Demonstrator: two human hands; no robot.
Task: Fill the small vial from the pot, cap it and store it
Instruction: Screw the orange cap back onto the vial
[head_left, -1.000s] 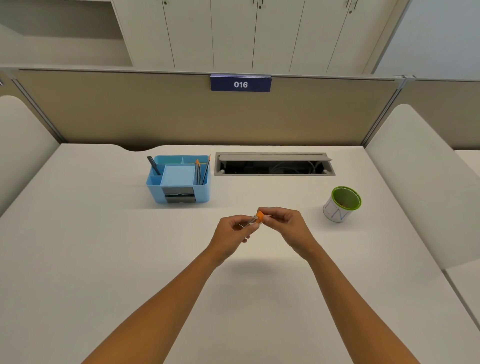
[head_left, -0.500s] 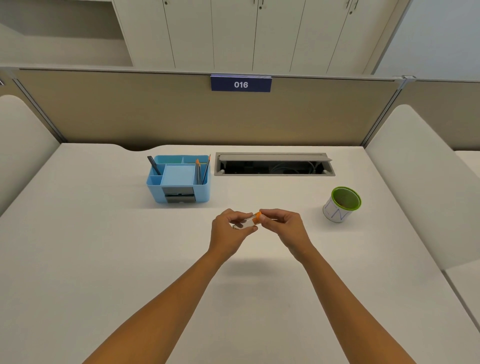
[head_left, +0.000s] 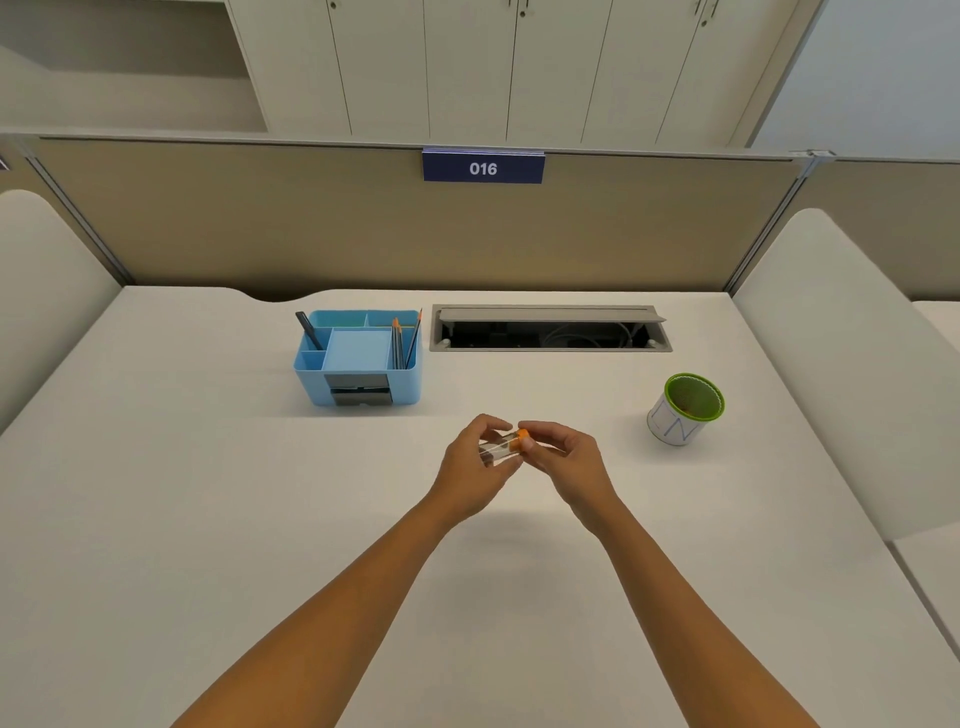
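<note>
Above the desk (head_left: 208, 519), my left hand (head_left: 470, 470) grips the clear vial (head_left: 497, 450) lying crosswise, mouth rightward, where my right hand (head_left: 563, 460) pinches its orange cap (head_left: 522, 435).

Clear vial (head_left: 497, 451) with orange cap (head_left: 522, 435), pot (head_left: 683, 410) white with green rim and blue markings, light blue organiser (head_left: 358, 358) with dark front panel, off-white desk (head_left: 208, 493), navy sign (head_left: 483, 167) with white "016", beige partition (head_left: 311, 228)
</note>
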